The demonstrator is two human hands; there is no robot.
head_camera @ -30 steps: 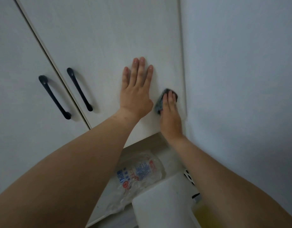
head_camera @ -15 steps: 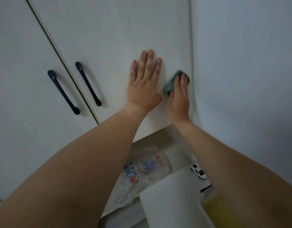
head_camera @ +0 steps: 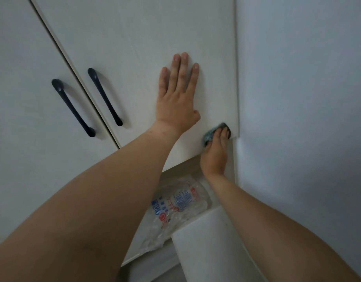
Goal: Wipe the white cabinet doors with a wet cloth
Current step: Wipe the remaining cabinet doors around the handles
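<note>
We stood close to a pair of white cabinet doors, looking up along them. The right door (head_camera: 135,37) filled the upper middle of the view, and the left door (head_camera: 19,98) ran beside it, a thin dark seam between the two. Each carried a long dark handle: the left handle (head_camera: 73,107) and the right handle (head_camera: 104,96) sat just either side of the seam, both slanting in the wide-angle view.

Our left hand (head_camera: 176,98) lay flat against the right door, fingers straight and together, thumb tucked along the lower edge of the palm; its grip was open and held nothing. Our right hand (head_camera: 215,153) was lower, at the bottom right corner of the same door. Its straight fingers pressed a dark bluish cloth (head_camera: 211,133) against the panel there, close to the door's right edge, so that grip was open too, pushing rather than clutching. Only part of the cloth showed past the fingertips.

To the right, a plain pale wall (head_camera: 297,98) met the cabinet at a vertical corner. The room was dim and the surfaces looked greyish, with faint streaky marks on the door.

Below the door's bottom edge we saw a shelf (head_camera: 135,249) holding a crumpled clear plastic bag (head_camera: 175,208) printed in blue and red. In front of it stood a white rounded object (head_camera: 206,245), whose nature we could not tell.
</note>
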